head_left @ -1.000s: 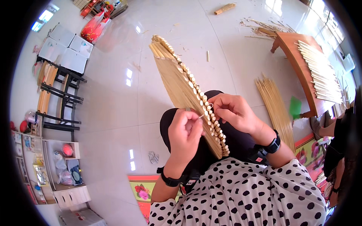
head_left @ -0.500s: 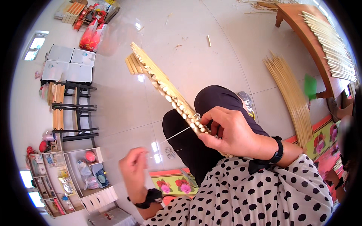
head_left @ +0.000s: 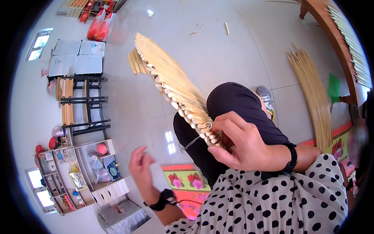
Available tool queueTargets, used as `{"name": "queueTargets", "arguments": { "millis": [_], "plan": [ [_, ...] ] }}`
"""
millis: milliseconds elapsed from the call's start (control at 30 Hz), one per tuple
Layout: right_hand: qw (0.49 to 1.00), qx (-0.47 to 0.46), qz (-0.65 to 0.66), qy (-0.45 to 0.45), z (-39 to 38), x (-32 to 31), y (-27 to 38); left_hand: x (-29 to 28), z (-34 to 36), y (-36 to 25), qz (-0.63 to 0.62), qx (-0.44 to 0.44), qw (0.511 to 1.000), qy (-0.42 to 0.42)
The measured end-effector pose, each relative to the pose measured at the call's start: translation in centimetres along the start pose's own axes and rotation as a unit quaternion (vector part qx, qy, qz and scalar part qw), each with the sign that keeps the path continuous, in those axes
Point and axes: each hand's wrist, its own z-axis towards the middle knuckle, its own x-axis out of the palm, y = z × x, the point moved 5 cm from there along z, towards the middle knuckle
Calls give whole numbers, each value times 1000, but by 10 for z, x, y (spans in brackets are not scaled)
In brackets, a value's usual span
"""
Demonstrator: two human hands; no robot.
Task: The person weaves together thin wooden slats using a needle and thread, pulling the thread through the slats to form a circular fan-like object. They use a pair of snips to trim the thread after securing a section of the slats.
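A panel of pale, straw-coloured sticks (head_left: 171,70), set side by side with their cut ends forming a stepped edge, slants over my knees. My right hand (head_left: 247,146) is closed on its near end, thumb and fingers gripping the stick ends. A small pale loop of cord (head_left: 208,125) stands out beside my index finger. From the edge a thin white thread (head_left: 192,142) hangs toward the left, curved. My left hand (head_left: 141,165) is raised to the left, apart from the panel; motion smears its fingers, and whether they hold the thread's end is unclear.
A long bundle of thin sticks (head_left: 313,97) lies on the floor at the right, near a wooden table (head_left: 343,43) bearing more sticks. Folded black-framed stools (head_left: 89,105) and a shelf unit (head_left: 89,175) stand at the left. Floral mats (head_left: 187,179) lie near my legs.
The panel has tilted so more of its flat face shows. The thread, taut toward my left hand before, now hangs slack. My right hand keeps its grip; the view has shifted slightly.
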Motion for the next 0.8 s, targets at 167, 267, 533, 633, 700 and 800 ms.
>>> {"name": "queueTargets", "arguments": {
  "millis": [167, 267, 533, 633, 700, 800],
  "plan": [
    [1000, 23, -16, -5, -3, -2, 4, 113, -8, -100, -23, 128, 982, 140],
    [1000, 19, -14, -1, -2, 0, 5, 126, -7, -117, 50, 202, 964, 168],
    [1000, 10, 1, 7, -2, 0, -3, 73, -4, -80, -469, 114, 874, 67],
    [1000, 0, 6, 6, -1, 4, -2, 62, -5, -66, -682, 93, 725, 8],
    [1000, -2, 5, 12, 1, 6, 0, 57, -3, -78, -768, 123, 603, 176],
    [1000, 4, -9, 10, 2, 3, -3, 19, 8, -72, -728, 125, 662, 124]
  ]
}}
